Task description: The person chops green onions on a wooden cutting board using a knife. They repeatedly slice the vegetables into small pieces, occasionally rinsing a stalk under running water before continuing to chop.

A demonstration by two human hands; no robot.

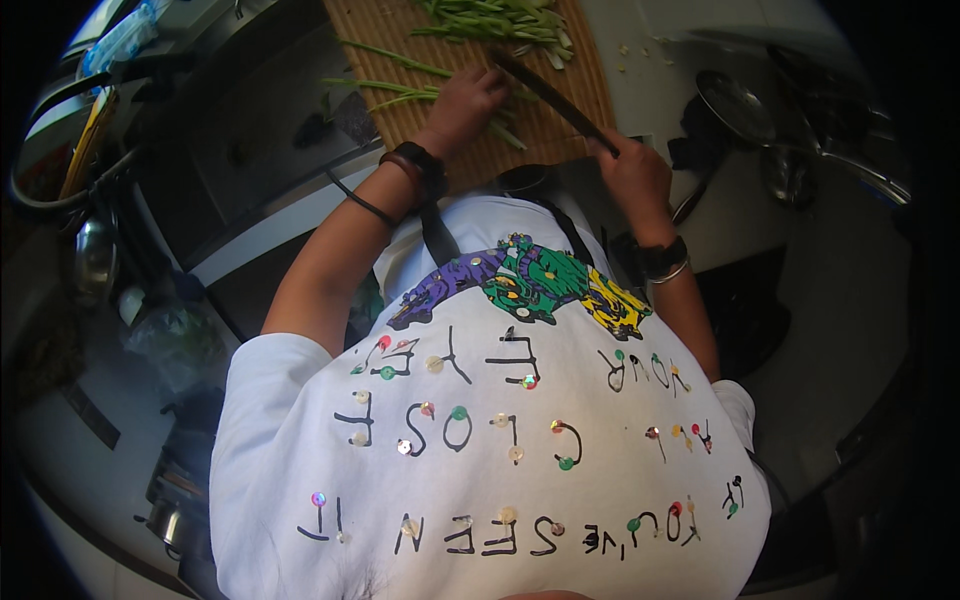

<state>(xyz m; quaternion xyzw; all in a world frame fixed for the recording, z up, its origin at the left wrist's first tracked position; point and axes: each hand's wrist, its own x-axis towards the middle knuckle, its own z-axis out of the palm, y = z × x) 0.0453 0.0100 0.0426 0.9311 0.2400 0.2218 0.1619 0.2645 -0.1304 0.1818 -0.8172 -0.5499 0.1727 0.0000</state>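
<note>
My left hand [466,105] rests on several long green stalks [390,88], probably scallions, and its curled fingers hold them against the wooden cutting board [469,165]. The stalks stick out to the left past the board's edge, and their pale ends show to the right below the fingers. In my right hand [636,171] is the handle of a kitchen knife [559,103]. Its dark blade slants up and left, with the tip close to my left fingertips. A heap of cut green pieces [491,21] lies on the far part of the board.
To the right on the counter are a metal ladle [735,109] and other dark utensils. Small pale bits [624,51] are scattered beside the board. A dark basin [255,97] is on the left. Farther down the left side are a plastic bag [176,337] and a metal pot [166,521].
</note>
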